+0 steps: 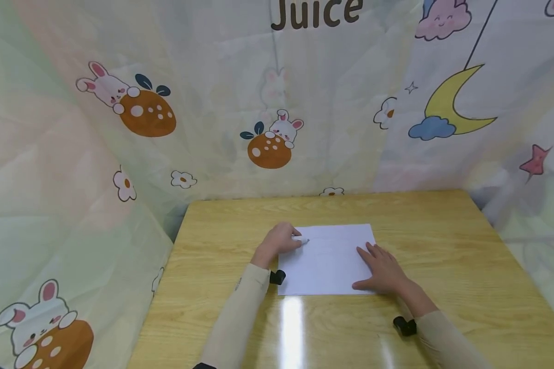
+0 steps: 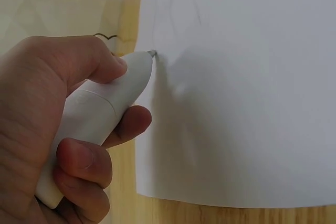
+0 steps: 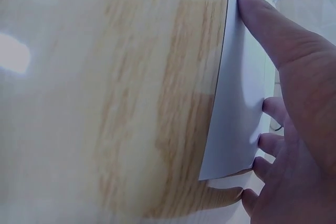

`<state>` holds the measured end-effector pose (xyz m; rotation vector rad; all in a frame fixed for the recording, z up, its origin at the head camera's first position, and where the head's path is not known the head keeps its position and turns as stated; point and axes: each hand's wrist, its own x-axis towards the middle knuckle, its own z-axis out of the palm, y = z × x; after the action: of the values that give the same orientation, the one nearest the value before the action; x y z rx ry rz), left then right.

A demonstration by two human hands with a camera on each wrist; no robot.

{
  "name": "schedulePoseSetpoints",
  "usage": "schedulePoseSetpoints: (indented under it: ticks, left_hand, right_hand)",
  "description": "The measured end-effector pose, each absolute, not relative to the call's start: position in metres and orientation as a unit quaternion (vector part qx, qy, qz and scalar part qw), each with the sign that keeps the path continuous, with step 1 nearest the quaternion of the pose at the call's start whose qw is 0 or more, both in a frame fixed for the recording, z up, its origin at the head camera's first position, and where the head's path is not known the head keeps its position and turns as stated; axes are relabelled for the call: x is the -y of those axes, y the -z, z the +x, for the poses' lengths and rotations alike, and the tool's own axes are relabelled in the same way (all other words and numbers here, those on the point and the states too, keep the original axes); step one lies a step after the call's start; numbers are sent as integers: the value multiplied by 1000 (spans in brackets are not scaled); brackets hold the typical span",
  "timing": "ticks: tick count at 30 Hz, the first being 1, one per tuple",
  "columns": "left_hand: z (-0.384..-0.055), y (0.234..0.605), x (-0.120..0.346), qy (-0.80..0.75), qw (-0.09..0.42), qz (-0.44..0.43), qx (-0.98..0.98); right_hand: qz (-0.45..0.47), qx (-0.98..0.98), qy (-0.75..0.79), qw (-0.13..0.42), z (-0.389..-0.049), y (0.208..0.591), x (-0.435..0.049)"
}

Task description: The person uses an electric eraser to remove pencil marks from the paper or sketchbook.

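Beige sleeves [image 1: 237,318] extend over a wooden tabletop [image 1: 443,230]. The left hand [image 1: 280,239] grips a white pen [image 2: 92,106], pointed at the far-left part of the white paper [image 1: 328,266]; the right hand [image 1: 382,269], fingers spread, rests on the paper's right edge. Faint lines [image 2: 172,3] mark the paper.

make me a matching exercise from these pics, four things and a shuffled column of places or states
Things
1 pen
2 paper
3 table
4 moon

Places or states
A yellow, printed on the backdrop
B gripped by the left hand's fingers
C wood-grained, under the paper
D touched by the right hand's fingers

Pairs: 1-B; 2-D; 3-C; 4-A
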<state>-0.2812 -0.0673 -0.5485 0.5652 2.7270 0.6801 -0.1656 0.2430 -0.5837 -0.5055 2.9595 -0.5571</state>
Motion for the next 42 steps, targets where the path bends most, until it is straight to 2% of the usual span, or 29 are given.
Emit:
schedulePoseSetpoints:
  ticks: [5,15,22,29,35,42]
  left_hand:
    - [-280,550,68,-239,156,203,-937]
    - [-282,551,73,-240,123,194,-943]
    - [-281,552,70,-253,141,204,-935]
    - [-284,546,72,-251,128,192,-940]
    - [-285,545,66,-249,148,216,-932]
    - [-284,543,70,-252,145,194,-937]
  right_hand:
    - [-165,-967,187,52,-163,583,-242]
    - [-165,-969,182,38,-165,579,-241]
    - [-172,-967,183,35,-164,586,-243]
    - [-172,-968,181,28,-169,592,-246]
    - [-169,-967,187,38,-169,593,-247]
    - [-171,-965,194,39,-166,594,-247]
